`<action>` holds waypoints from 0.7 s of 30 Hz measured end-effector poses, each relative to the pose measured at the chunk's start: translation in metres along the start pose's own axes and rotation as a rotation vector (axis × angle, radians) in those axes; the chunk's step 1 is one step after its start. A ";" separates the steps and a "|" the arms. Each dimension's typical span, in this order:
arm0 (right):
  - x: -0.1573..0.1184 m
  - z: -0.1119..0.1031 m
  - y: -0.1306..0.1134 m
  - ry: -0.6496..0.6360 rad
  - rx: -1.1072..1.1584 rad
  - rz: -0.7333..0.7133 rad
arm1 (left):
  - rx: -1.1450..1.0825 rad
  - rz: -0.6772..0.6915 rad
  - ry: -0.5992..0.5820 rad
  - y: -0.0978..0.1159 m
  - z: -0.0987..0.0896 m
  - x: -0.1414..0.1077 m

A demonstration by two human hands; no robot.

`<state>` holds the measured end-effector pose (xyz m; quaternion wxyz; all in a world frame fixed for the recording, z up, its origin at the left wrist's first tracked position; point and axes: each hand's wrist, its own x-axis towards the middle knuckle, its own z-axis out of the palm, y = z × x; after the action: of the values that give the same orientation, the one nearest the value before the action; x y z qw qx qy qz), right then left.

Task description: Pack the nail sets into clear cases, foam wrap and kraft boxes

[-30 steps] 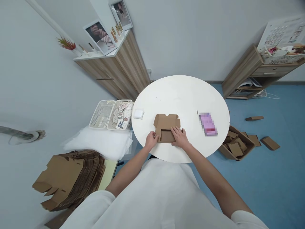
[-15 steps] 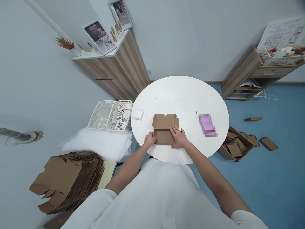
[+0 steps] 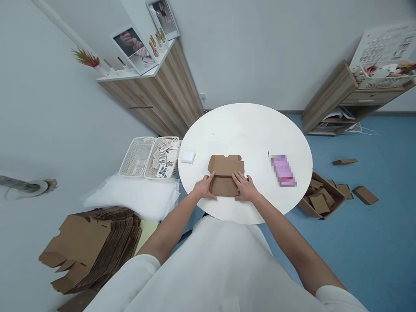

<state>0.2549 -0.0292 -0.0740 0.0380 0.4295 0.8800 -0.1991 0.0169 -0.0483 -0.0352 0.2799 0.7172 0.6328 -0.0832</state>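
Observation:
A small brown cardboard box (image 3: 224, 186) lies on the white round table (image 3: 242, 134) in front of me, its lid (image 3: 225, 164) folded up and away from me with the side flaps sticking out. No contents show in the tray part. My left hand (image 3: 204, 187) spans the left end wall, fingers at the far corner and thumb at the near corner. On the opposite end, my right hand (image 3: 245, 188) grips the right wall in the same way, its fingers reaching over the edge near the lid fold.
A white packet (image 3: 187, 157) lies at the table's left, a pixelated purple item (image 3: 284, 171) at its right. White baskets (image 3: 136, 156), plastic sheets (image 3: 130, 195) and stacked flat cardboard (image 3: 87, 247) stand left. A carton of small boxes (image 3: 321, 197) sits on the floor, right.
My left hand has shifted from pinching the left wall to spreading along it, fingers now farther forward. My right hand stays nearly in place, and the box has barely moved.

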 end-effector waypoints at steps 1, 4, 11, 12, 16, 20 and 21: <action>0.000 -0.001 0.000 -0.002 0.008 -0.004 | 0.025 -0.007 -0.028 0.001 -0.002 0.003; -0.006 -0.003 0.004 0.039 0.069 0.026 | 0.022 -0.017 -0.052 0.004 -0.003 0.010; -0.035 0.015 0.015 0.308 0.816 0.540 | -0.174 -0.017 0.021 0.003 0.006 0.010; -0.037 0.017 0.014 0.312 0.942 0.568 | -0.211 -0.011 0.029 0.002 0.008 0.010; -0.038 0.016 0.010 0.301 1.174 0.560 | -0.302 0.040 0.046 0.000 0.016 0.013; -0.033 0.007 0.003 0.283 1.149 0.519 | -0.302 0.057 0.044 0.005 0.021 0.013; -0.032 0.005 0.002 0.287 1.118 0.519 | -0.298 0.055 0.039 0.007 0.022 0.013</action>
<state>0.2758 -0.0542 -0.0717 -0.2634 0.6064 0.5063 -0.5536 0.0308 -0.0482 -0.0576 0.3729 0.6861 0.6238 0.0333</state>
